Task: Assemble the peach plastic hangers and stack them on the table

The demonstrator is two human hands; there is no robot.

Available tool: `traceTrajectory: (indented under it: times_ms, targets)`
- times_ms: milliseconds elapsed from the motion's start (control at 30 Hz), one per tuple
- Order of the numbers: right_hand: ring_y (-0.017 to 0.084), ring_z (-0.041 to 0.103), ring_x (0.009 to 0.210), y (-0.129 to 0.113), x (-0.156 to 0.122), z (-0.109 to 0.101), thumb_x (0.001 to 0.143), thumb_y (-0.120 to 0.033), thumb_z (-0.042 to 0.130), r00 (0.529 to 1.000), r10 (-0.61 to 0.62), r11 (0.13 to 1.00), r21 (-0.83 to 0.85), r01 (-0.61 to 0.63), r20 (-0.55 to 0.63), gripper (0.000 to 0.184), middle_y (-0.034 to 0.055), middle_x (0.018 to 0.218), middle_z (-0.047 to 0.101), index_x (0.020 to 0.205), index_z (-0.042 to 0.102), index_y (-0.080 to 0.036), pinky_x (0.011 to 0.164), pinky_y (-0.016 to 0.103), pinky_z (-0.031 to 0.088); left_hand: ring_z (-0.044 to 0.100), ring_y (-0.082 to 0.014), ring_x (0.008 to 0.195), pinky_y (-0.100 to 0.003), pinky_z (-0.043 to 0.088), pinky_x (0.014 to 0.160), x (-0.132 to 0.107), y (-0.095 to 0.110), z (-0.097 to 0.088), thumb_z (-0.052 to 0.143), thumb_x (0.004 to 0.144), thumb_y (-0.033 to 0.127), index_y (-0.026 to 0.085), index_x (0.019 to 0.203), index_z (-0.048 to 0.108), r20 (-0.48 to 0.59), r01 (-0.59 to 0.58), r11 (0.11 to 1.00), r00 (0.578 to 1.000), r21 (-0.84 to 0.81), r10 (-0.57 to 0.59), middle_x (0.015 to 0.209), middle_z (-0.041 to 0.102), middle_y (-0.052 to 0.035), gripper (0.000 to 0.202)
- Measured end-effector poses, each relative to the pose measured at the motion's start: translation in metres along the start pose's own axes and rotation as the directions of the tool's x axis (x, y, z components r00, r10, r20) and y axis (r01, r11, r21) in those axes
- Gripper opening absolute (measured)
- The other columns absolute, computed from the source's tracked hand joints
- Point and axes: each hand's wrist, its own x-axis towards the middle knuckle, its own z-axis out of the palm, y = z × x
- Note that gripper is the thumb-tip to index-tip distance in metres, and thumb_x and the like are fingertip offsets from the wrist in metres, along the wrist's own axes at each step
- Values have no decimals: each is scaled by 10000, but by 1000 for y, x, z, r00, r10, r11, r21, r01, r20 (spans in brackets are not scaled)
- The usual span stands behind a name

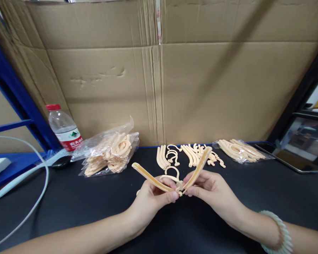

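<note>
Between my fingers are pale peach plastic parts of a folding clothes hanger. My left hand (155, 197) is closed on one curved hanger arm (147, 175), which points up and left with its hollow side towards me. In my right hand (212, 187) is a second hanger arm (198, 170), pinched near its lower end and slanting up and right. The inner ends of both arms meet or nearly meet between my fingertips. A hanger hook (177, 171) shows just behind this joint; fingers partly cover its base, and I cannot tell which hand supports it.
Loose hanger arms (162, 157) and small hooks (172, 155) lie on the black table (106, 204). A full plastic bag of parts (111, 153) and a water bottle (65, 128) stand left. Another bag (240, 150) and a phone (291, 158) lie right. Cardboard (103, 77) walls the back.
</note>
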Motion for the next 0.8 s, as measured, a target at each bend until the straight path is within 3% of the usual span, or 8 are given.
traceTrajectory:
  times_ms: [433, 800]
  targets:
    - [108, 655, 761, 3, 2, -5, 798, -163, 734, 991, 10, 998, -57, -3, 133, 94, -6, 814, 708, 885, 726, -198, 741, 204, 527, 583, -111, 671, -208, 437, 671, 0, 1, 0, 833, 661, 196, 170, 671, 737, 43, 0, 999, 999, 33, -2, 656, 673, 10, 100]
    - [99, 640, 709, 4, 2, -3, 775, -158, 740, 987, 37, 999, -24, -34, 154, 86, -5, 783, 707, 856, 730, -186, 709, 195, 525, 578, -111, 677, -206, 419, 648, 0, -2, -4, 821, 651, 160, 169, 694, 741, 56, -14, 1000, 998, 9, 13, 681, 666, 7, 91]
